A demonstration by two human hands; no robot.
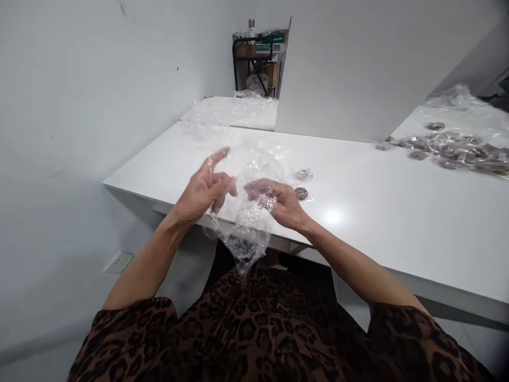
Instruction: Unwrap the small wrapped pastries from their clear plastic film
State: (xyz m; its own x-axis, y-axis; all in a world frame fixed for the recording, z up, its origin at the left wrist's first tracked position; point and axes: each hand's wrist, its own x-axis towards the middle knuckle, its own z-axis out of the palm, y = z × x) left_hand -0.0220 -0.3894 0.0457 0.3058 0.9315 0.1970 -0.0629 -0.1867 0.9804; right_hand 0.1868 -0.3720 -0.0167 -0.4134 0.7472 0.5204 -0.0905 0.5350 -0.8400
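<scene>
The view is crossed by a smooth, glossy white worktop (377,212), on which a bright spot of light is reflected. It is backed by a flat white panel (338,74). Below, a leopard-print garment (258,329) is seen. At the far right, a loose heap of wrapped pieces (457,151), brown and pinkish, is spread. At the near edge, thin, crinkled clear film (250,233) is bunched and drawn to a point. It is pinched by the curled right hand (280,201). The left hand (207,183) is held apart, index finger extended; whether film is gripped there cannot be told. Beside the right hand, a ridged brown oval piece (301,193) and a smaller pale wrapped piece (303,174) are laid.
</scene>
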